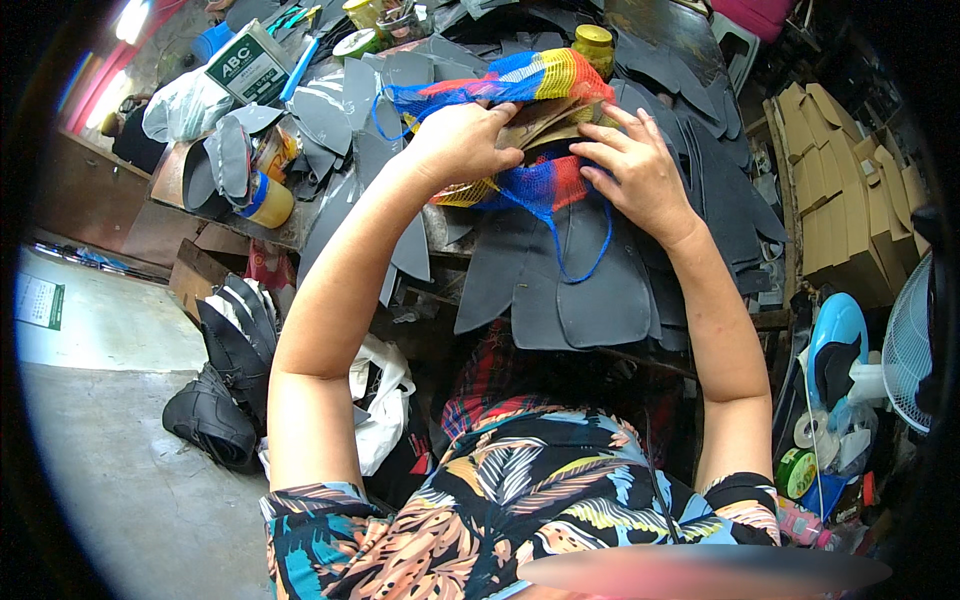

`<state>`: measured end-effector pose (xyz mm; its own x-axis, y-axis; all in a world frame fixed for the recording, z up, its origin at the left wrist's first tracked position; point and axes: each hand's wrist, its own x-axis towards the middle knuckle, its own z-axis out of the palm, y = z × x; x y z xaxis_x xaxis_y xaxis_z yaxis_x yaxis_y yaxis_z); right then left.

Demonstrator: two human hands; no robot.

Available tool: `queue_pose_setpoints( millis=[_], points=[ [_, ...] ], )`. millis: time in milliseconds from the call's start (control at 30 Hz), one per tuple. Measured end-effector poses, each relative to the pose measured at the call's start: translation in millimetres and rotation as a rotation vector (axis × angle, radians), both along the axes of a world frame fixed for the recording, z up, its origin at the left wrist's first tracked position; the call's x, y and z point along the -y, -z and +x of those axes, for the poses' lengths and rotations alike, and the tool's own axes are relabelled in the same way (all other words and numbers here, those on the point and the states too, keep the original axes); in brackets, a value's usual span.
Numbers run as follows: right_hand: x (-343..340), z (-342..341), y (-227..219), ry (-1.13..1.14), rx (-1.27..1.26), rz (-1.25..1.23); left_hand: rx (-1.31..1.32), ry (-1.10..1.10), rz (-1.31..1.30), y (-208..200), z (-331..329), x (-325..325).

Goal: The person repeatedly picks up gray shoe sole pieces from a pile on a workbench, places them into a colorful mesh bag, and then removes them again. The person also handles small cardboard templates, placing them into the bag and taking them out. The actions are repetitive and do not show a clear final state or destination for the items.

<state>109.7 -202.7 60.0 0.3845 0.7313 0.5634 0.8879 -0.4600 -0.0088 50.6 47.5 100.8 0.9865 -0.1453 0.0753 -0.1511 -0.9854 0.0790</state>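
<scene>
A red, yellow and blue mesh bag (545, 78) lies on the far part of the worktable, its mouth spread toward me. Inside show some flat tan-brown pieces (545, 122), partly hidden by the mesh. My left hand (462, 142) is at the bag's left side, its fingers hooked at the upper edge and its thumb apart below. At the right side of the mouth, my right hand (640, 168) touches the mesh with its fingers spread. A blue cord loop (585, 275) hangs from the bag over dark grey cut sheets (600, 300).
Jars, including a yellow-lidded one (593, 48), stand among grey cut pieces. A glue-like jar (268, 202) sits near the table's left edge. Folded cardboard (845, 200) and a fan (908, 340) are at the right. Black shoe-like items (215, 415) lie on the floor at left.
</scene>
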Motion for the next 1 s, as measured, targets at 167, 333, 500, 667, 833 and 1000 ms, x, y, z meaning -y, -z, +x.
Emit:
queue_pose_setpoints(
  millis=[167, 333, 500, 667, 833, 1000],
  points=[
    [3, 0, -1, -0.023, -0.031, -0.041, 0.061, 0.027, -0.110, 5, -1, -6],
    [0, 0, -4, -0.052, 0.045, 0.084, 0.149, 0.154, -0.228, 8, 1, -23],
    [1, -2, -11, -0.116, 0.104, 0.186, 0.138, 0.232, -0.242, 7, 1, -30],
    [0, -1, -10, -0.151, 0.094, 0.134, 0.161, 0.143, -0.246, 6, -1, -20],
    [-2, 0, -3, 0.020, 0.148, 0.074, 0.207, 0.091, -0.182, 2, -9, -15],
    [3, 0, -8, 0.091, 0.173, 0.109, 0.353, 0.100, -0.018, 0, -13, -14]
  ],
)
